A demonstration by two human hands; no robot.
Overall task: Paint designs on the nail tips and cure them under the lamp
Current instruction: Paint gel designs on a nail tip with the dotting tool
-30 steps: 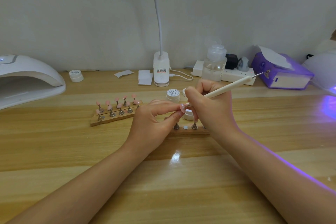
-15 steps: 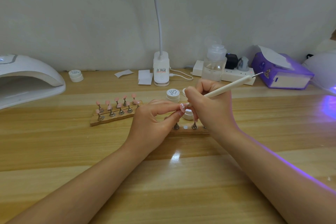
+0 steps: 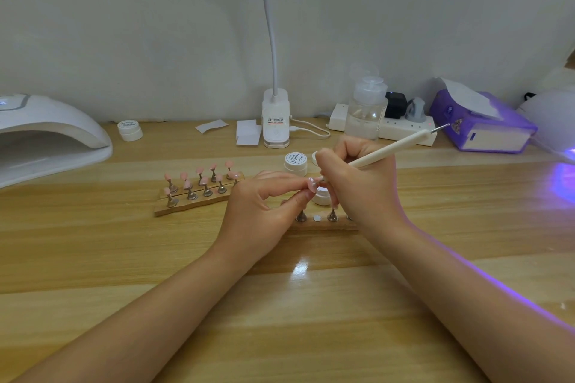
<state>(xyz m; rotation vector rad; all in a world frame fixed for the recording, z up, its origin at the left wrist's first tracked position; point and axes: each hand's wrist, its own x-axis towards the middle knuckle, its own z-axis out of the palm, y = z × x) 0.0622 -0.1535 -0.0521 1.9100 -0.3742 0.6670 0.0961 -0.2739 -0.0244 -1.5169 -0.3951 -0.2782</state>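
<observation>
At the centre of the frame the left hand (image 3: pixel 264 211) pinches a small pale pink nail tip (image 3: pixel 311 184) between thumb and forefinger, its fingers clamped on it just above the light wooden counter (image 3: pixel 93 258). The right hand (image 3: pixel 357 190) grips a slim cream-coloured dotting pen (image 3: pixel 389 151), fingers curled round its shaft; the pen's lower end meets the nail tip while its thin metal point at the other end angles toward the upper right. Left of the hands lies a wooden holder strip with pink nail tips on metal stands (image 3: pixel 196 193). A second wooden strip with bare metal stands (image 3: pixel 323 221) lies under and between the hands. A small white lidded gel pot (image 3: pixel 295 162) stands just behind the fingers. A white dome-shaped curing lamp (image 3: pixel 46 137) sits at the left edge, and a purple tissue box (image 3: pixel 482 127) at the upper right.
</observation>
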